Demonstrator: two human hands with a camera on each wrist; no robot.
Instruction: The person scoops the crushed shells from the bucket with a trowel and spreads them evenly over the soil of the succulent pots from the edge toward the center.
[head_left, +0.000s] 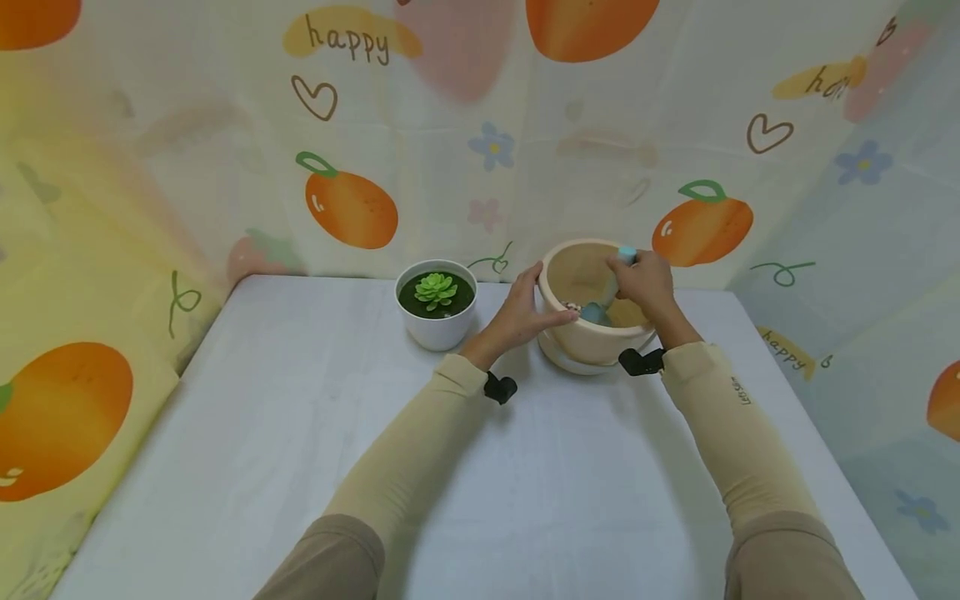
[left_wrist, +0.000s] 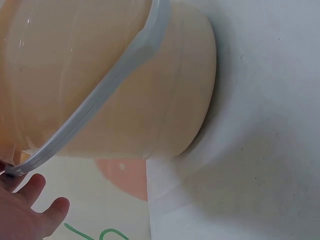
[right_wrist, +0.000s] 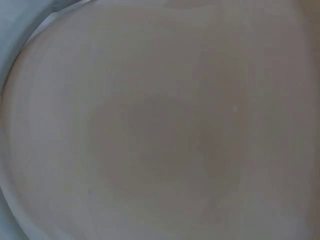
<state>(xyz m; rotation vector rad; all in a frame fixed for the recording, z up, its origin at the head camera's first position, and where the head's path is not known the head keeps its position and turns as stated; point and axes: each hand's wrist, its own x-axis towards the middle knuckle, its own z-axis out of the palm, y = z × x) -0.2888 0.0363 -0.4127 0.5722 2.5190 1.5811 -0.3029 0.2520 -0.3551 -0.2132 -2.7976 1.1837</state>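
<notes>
A cream bucket (head_left: pixel 592 340) stands at the back of the table, right of the middle. My left hand (head_left: pixel 521 308) touches its left side, thumb by the near rim and fingers spread. In the left wrist view, fingertips of the left hand (left_wrist: pixel 30 212) are beside the end of the pale grey carrying handle (left_wrist: pixel 95 102), which hangs slanting across the bucket. My right hand (head_left: pixel 647 283) grips the handle of a small blue-grey shovel (head_left: pixel 596 314) over the bucket; its blade is inside, near the front rim. The right wrist view shows just the blurred bucket wall (right_wrist: pixel 165 140).
A white pot (head_left: pixel 435 331) with a green succulent (head_left: pixel 436 290) in dark filling stands left of the bucket. A white cloth covers the table (head_left: pixel 300 433). Behind and at the sides hangs a printed curtain (head_left: pixel 450 167) with oranges.
</notes>
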